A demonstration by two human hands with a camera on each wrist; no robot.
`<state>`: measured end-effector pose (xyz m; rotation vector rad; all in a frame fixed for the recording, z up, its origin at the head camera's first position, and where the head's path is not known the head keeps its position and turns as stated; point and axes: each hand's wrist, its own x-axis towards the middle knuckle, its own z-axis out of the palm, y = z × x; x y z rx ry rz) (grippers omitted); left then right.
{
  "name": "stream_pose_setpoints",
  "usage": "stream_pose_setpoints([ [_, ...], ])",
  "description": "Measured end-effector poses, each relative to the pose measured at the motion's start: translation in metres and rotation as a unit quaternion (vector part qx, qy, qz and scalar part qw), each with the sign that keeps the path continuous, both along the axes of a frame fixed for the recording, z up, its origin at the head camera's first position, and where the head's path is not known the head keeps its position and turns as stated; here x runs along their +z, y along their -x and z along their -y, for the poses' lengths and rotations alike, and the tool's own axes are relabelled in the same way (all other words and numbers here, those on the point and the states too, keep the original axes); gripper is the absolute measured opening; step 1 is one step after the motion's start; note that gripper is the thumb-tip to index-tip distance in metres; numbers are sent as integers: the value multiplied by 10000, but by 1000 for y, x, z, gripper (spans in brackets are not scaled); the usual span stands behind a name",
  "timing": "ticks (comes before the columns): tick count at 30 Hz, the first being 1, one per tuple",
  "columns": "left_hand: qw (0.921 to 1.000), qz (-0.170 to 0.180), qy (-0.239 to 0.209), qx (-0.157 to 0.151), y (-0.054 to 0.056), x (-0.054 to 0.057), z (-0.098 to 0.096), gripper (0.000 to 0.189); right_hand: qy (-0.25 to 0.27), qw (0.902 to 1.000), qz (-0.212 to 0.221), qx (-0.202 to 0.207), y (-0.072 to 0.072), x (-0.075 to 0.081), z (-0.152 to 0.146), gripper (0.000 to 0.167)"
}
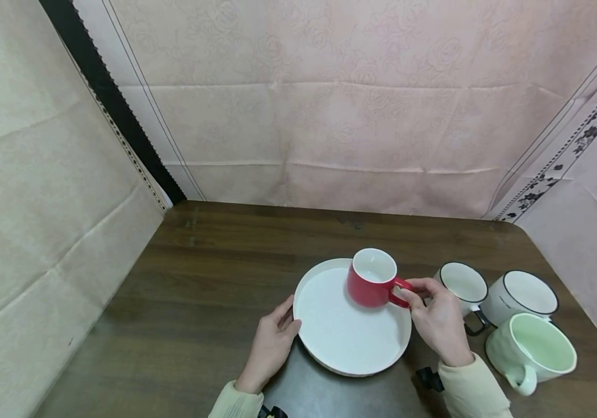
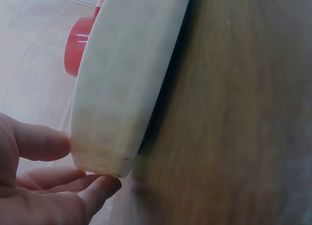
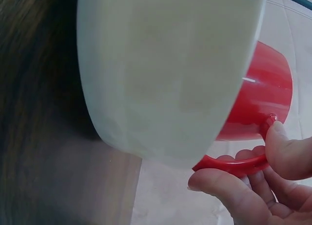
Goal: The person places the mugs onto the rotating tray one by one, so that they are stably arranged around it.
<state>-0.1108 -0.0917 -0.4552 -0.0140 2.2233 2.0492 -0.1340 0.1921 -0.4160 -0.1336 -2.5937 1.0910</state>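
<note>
My right hand (image 1: 439, 319) pinches the handle of a red mug (image 1: 369, 284) with a white inside. The mug is upright at the far right part of a thick, round white tray (image 1: 351, 342); in the right wrist view its handle (image 3: 239, 166) sits between thumb and fingers. At the tray's left edge is my left hand (image 1: 272, 342). Its thumb (image 2: 41, 142) touches the upper rim, and the fingers (image 2: 100, 188) curl in at the lower edge of the side wall. Dark shadow shows under the tray.
Right of the tray stand two white mugs with black rims, one nearer (image 1: 463, 284) and one farther right (image 1: 528, 293). A pale green mug (image 1: 531, 351) is in front of them, close to my right sleeve. Pale cloth (image 1: 319, 128) hangs around the wooden table (image 1: 199, 302).
</note>
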Motion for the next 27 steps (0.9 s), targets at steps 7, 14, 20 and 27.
stream_pose_setpoints([
  [7, 10000, -11, 11, 2, 0, 0, 0, 53, -41, 10000, -23, -21, 2, -3, 1, 22],
  [14, 10000, -88, 32, -18, 0, -1, 1, 53, -2, 10000, 77, 19, 3, -5, 2, 19],
  [20, 9999, -144, -21, -69, -1, -2, 1, 53, 10, 9999, 99, 36, 5, -6, 3, 22],
  [27, 9997, -198, -33, -111, 0, -4, 2, 54, 65, 9997, 230, -9, 5, -4, 6, 28],
])
